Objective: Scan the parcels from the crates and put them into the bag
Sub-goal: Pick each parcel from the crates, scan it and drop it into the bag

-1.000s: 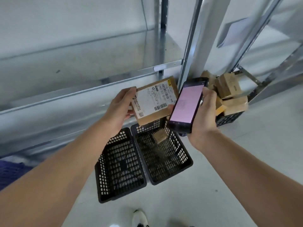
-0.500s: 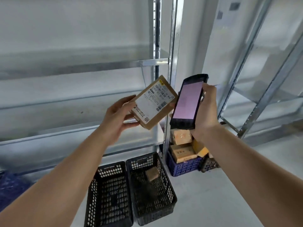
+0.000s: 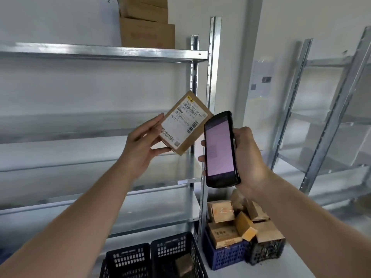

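Flat brown cardboard parcel (image 3: 185, 125) with a white shipping label is tilted at chest height, pinched at its lower-left corner by the left hand (image 3: 143, 146). Beside it, right hand (image 3: 246, 159) fingers curl around a black handheld scanner (image 3: 219, 150) with a pink screen.

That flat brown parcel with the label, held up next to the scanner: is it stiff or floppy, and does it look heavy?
Probably stiff: the parcel keeps straight edges while the left hand grips only one corner. Likely light, since the fingers alone hold it up. Its flat cardboard faces should not roll, though they may slide.
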`<act>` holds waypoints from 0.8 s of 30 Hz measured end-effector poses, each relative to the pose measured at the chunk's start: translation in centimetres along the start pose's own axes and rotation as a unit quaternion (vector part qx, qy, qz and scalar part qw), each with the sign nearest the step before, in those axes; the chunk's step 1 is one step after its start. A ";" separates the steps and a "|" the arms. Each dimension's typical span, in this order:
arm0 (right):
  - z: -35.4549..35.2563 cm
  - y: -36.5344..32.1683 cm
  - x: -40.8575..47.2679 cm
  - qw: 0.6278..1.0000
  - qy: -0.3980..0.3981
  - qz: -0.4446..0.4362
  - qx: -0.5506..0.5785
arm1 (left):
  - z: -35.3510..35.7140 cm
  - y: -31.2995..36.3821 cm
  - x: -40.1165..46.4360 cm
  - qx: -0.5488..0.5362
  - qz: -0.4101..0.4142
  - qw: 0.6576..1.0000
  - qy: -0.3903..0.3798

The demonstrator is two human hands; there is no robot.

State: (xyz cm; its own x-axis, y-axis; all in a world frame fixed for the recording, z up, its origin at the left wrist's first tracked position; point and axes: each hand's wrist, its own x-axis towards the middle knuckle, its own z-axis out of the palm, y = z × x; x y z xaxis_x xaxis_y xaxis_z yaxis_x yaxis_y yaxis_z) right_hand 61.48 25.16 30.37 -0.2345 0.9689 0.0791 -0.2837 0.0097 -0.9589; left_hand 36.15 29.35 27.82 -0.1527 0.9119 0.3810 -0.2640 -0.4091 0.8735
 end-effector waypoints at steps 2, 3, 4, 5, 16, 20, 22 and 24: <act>0.9 -0.4 -0.4 1.000 -0.023 0.017 0.002 | -0.2 1.2 0.7 0.013 0.010 1.000 -0.001; 1.3 -0.6 -0.5 0.999 -0.039 0.024 0.006 | -0.3 1.8 1.1 0.018 0.015 1.000 -0.001; 1.7 -0.9 -0.6 0.998 -0.053 0.031 0.011 | -0.4 2.4 1.5 0.023 0.019 1.000 -0.003; 2.1 -1.2 -0.7 0.997 -0.064 0.038 0.017 | -0.6 2.9 1.9 0.027 0.024 0.999 -0.005; 3.6 -0.8 -0.9 0.986 -0.123 0.095 0.062 | -1.9 6.4 4.1 0.075 0.053 0.995 -0.036; 4.2 -0.9 -1.5 0.982 -0.145 0.101 0.063 | -2.1 6.8 4.7 0.085 0.051 0.995 -0.035; 4.6 -1.1 -1.8 0.981 -0.153 0.099 0.060 | -2.1 6.9 4.8 0.085 0.050 0.994 -0.037; 4.9 -1.4 -2.0 0.981 -0.158 0.100 0.060 | -2.0 7.0 4.8 0.089 0.053 0.994 -0.039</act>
State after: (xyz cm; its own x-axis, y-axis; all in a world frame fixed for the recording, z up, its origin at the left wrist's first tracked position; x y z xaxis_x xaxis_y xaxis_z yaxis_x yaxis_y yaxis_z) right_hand 57.79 21.96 32.84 -0.5671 0.8236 -0.0096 -0.3053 -0.2210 -0.9263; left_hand 31.65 30.84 35.12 -0.0942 0.8668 0.4896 -0.0776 -0.4967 0.8645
